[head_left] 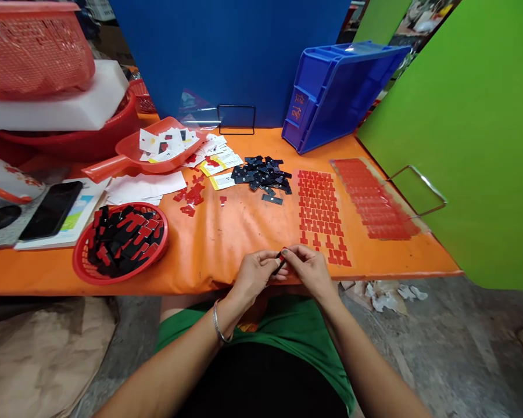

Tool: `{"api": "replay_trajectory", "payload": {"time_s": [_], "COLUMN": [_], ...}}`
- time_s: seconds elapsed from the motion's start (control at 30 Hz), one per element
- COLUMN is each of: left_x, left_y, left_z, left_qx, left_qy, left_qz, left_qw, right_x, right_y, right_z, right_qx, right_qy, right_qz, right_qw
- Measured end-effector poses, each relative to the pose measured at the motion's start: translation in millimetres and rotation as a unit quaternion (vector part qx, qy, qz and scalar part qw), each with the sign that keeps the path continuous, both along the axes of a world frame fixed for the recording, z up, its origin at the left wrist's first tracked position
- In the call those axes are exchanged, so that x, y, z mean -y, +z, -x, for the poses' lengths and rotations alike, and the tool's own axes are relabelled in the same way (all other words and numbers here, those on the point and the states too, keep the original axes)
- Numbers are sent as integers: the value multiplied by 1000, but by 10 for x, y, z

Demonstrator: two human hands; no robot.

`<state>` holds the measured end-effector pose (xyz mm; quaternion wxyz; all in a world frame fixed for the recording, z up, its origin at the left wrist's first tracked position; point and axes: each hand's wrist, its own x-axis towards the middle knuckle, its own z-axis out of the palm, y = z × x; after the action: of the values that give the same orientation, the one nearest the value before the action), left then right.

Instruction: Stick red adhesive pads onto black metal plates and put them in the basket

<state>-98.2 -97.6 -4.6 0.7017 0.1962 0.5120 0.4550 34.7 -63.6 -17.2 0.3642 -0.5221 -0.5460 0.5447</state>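
My left hand (255, 273) and my right hand (310, 268) meet at the front edge of the orange table (226, 232), fingertips pinched together on one small black piece (281, 262) with a bit of red on it. A sheet of red T-shaped stickers (320, 212) lies just beyond my right hand. A pile of small black pieces (261, 174) sits farther back in the middle. A round red basket (121, 242) at my left holds several black pieces with red stickers on them.
A red scoop (152, 152) with white backing papers, loose red stickers (190, 194), a second red sheet (375, 200), a tilted blue crate (337, 93), a phone (52, 209) on a booklet, green panel (470, 133) at right, blue board behind.
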Motion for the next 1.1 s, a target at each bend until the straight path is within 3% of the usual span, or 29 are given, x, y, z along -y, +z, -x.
{"api": "replay_trajectory", "payload": {"time_s": [0.1, 0.3, 0.4, 0.5, 0.57, 0.67, 0.73, 0.83, 0.97, 1.03, 1.1], "left_x": [-2, 74, 140, 197, 239, 339, 423, 514, 507, 469, 425], "left_y": [8, 97, 185, 331, 443, 566, 592, 567, 516, 471, 383], "left_z": [-8, 38, 239, 653, 1030, 1622, 1949, 2234, 2149, 1922, 1620], "left_qx": [-1, 16, 8, -103, -256, -504, -605, -689, -731, -710, -673], "left_qy": [-8, -11, -31, 9, 52, 131, 169, 192, 266, 274, 236], "left_qz": [-4, -9, -53, -139, -201, -233, -216, -179, -207, -249, -302], "left_qw": [1000, 1000, 998, 985, 944, 821, 748, 676, 594, 599, 632], "right_x": [-31, -36, -11, 24, 37, 34, 29, 39, 14, -104, -328], "right_y": [3, -73, -92, -87, -82, -91, -105, -99, 30, 118, 175], "right_z": [-13, -19, -1, 18, 30, 46, 52, 52, 63, 90, 132], "right_qx": [-8, 21, 41, 51, 57, 63, 62, 63, 114, 163, 210], "right_qy": [-3, -74, -74, -78, -81, -81, -78, -56, 20, 37, 33], "right_qz": [19, 35, 23, 12, 15, 14, 10, 2, -82, -156, -219], "right_qw": [1000, 996, 996, 996, 995, 995, 995, 996, 990, 974, 952]}}
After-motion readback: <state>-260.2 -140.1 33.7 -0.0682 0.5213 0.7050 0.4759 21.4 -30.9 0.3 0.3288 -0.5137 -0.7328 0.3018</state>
